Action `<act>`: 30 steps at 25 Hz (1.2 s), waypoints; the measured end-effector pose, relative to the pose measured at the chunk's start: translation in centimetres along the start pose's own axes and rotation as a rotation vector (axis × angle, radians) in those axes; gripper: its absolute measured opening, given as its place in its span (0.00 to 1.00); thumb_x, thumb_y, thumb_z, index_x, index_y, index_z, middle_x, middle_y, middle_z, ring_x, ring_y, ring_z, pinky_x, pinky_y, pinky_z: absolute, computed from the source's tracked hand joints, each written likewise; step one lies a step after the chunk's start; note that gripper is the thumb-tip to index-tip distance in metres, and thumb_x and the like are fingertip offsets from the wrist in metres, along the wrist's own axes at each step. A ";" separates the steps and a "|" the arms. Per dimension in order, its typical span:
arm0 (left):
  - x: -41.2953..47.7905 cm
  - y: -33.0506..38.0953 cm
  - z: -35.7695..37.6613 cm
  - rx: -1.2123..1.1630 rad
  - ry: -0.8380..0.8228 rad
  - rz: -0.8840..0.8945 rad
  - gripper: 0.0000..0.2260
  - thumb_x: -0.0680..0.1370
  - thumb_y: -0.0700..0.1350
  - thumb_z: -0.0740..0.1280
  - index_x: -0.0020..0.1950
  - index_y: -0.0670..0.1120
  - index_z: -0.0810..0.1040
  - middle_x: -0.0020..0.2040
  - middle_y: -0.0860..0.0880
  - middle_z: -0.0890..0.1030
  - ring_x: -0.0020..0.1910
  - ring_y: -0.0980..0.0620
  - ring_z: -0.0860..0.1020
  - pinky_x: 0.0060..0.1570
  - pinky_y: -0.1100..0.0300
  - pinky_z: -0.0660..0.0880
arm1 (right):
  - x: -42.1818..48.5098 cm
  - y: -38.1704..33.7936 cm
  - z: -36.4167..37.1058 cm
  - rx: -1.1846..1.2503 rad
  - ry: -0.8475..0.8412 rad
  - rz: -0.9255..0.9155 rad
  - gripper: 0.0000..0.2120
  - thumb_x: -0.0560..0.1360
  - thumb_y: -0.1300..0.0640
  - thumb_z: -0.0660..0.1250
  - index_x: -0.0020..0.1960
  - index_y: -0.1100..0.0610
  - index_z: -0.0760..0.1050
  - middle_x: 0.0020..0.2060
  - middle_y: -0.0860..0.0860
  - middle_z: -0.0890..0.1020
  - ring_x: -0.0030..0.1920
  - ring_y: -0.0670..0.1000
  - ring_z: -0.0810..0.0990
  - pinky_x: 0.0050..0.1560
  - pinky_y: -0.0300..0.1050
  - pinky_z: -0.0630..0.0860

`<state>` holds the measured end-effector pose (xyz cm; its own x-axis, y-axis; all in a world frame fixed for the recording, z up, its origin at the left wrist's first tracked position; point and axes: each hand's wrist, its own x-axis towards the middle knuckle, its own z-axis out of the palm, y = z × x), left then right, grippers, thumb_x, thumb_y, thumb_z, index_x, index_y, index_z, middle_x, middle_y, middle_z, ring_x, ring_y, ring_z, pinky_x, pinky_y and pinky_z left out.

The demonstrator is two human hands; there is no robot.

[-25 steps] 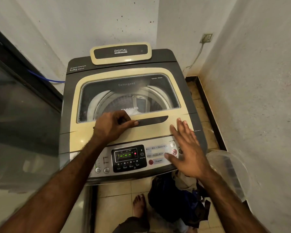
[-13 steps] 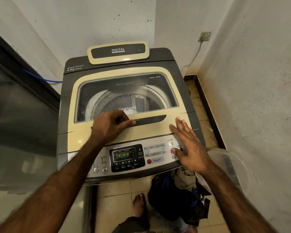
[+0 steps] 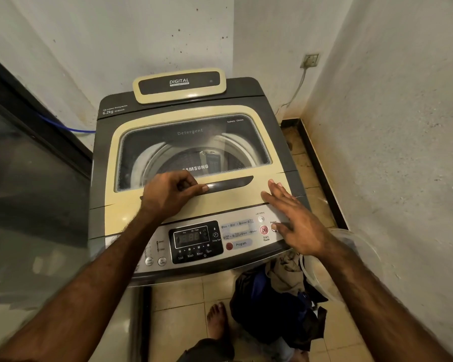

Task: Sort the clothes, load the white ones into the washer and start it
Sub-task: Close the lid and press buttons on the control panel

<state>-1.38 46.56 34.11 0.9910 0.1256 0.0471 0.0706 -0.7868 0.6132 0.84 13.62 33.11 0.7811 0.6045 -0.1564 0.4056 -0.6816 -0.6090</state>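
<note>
A top-loading washer (image 3: 277, 131) stands in the room's corner with its cream lid (image 3: 230, 199) down; the drum shows through the glass window. My left hand (image 3: 168, 194) rests on the lid with its fingers curled at the dark lid handle (image 3: 230, 182), thumb lying along it. My right hand (image 3: 296, 220) lies flat with straight fingers over the right end of the control panel (image 3: 236, 241), its thumb tip on the power button beside the red start/pause button (image 3: 264, 229). The display (image 3: 192, 237) is dark.
A pile of dark and beige clothes (image 3: 277, 304) lies on the tiled floor in front of the washer, beside a clear plastic basin (image 3: 351, 257) and my bare foot (image 3: 217, 322). Walls close in behind and on the right; a wall socket (image 3: 309, 60) feeds a cable. A dark glass panel fills the left.
The green digits on the display have gone out. My right hand slid right along the panel until its thumb reached the power button. My left hand stayed at the lid handle.
</note>
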 end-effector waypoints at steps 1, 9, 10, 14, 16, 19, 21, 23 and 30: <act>0.0 0.1 0.0 -0.008 0.001 -0.005 0.21 0.69 0.70 0.65 0.43 0.54 0.80 0.33 0.57 0.80 0.34 0.60 0.78 0.31 0.63 0.72 | 0.0 0.1 -0.1 -0.003 -0.003 -0.002 0.39 0.77 0.65 0.69 0.81 0.50 0.55 0.82 0.45 0.46 0.82 0.44 0.43 0.80 0.47 0.46; 0.1 -0.2 0.3 -0.009 0.007 -0.019 0.20 0.69 0.70 0.68 0.41 0.54 0.79 0.29 0.54 0.78 0.29 0.58 0.75 0.31 0.60 0.73 | -0.1 -0.1 0.2 0.087 0.024 0.020 0.38 0.76 0.69 0.67 0.81 0.52 0.57 0.81 0.45 0.48 0.82 0.45 0.43 0.81 0.48 0.44; 0.0 -0.2 0.3 0.000 0.012 -0.014 0.19 0.69 0.70 0.67 0.41 0.54 0.79 0.29 0.55 0.78 0.29 0.59 0.75 0.31 0.60 0.73 | -0.1 -0.2 0.2 0.090 0.032 0.024 0.37 0.76 0.70 0.67 0.81 0.52 0.57 0.81 0.45 0.48 0.81 0.45 0.43 0.81 0.47 0.44; -0.7 0.0 0.7 0.078 0.092 0.025 0.15 0.73 0.66 0.68 0.44 0.55 0.80 0.33 0.61 0.77 0.33 0.64 0.75 0.30 0.66 0.66 | 0.0 -0.7 0.8 0.087 0.105 0.037 0.34 0.78 0.69 0.65 0.80 0.53 0.60 0.80 0.43 0.50 0.81 0.45 0.44 0.81 0.48 0.46; -1.5 0.3 1.2 0.098 0.161 0.058 0.14 0.75 0.65 0.66 0.47 0.55 0.80 0.36 0.61 0.79 0.36 0.63 0.76 0.32 0.65 0.69 | 0.2 -1.0 1.1 0.096 0.137 0.042 0.33 0.78 0.69 0.64 0.80 0.53 0.61 0.79 0.43 0.51 0.81 0.45 0.45 0.81 0.48 0.47; -2.6 0.6 2.7 0.141 0.247 0.099 0.13 0.79 0.61 0.65 0.51 0.54 0.80 0.45 0.56 0.82 0.43 0.56 0.79 0.51 0.52 0.76 | 0.0 -0.9 1.3 0.086 0.159 0.040 0.32 0.79 0.69 0.63 0.80 0.53 0.61 0.80 0.45 0.51 0.81 0.45 0.45 0.82 0.50 0.47; -2.9 1.0 3.5 0.202 0.302 0.066 0.13 0.80 0.61 0.63 0.52 0.53 0.79 0.46 0.55 0.82 0.45 0.56 0.77 0.57 0.54 0.68 | -0.2 -0.5 1.4 0.064 0.152 0.021 0.33 0.78 0.69 0.63 0.80 0.53 0.60 0.81 0.47 0.51 0.82 0.46 0.45 0.82 0.51 0.47; -2.7 1.6 3.9 0.239 0.325 0.018 0.13 0.79 0.61 0.62 0.50 0.54 0.79 0.44 0.55 0.82 0.44 0.56 0.76 0.54 0.57 0.64 | -0.2 0.1 1.3 0.047 0.119 0.008 0.35 0.78 0.69 0.64 0.81 0.53 0.58 0.82 0.48 0.50 0.82 0.47 0.44 0.82 0.52 0.47; -2.6 2.8 3.8 0.227 0.341 -0.091 0.17 0.78 0.65 0.62 0.44 0.54 0.79 0.39 0.58 0.81 0.41 0.55 0.77 0.56 0.52 0.68 | -0.1 1.0 0.8 0.005 0.055 -0.048 0.37 0.77 0.68 0.66 0.81 0.53 0.57 0.83 0.51 0.47 0.82 0.50 0.43 0.80 0.51 0.46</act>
<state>-3.27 41.75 32.66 0.8878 0.3636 0.2821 0.2176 -0.8718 0.4390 0.78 13.20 31.90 0.7855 0.6131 -0.0843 0.4410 -0.6502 -0.6187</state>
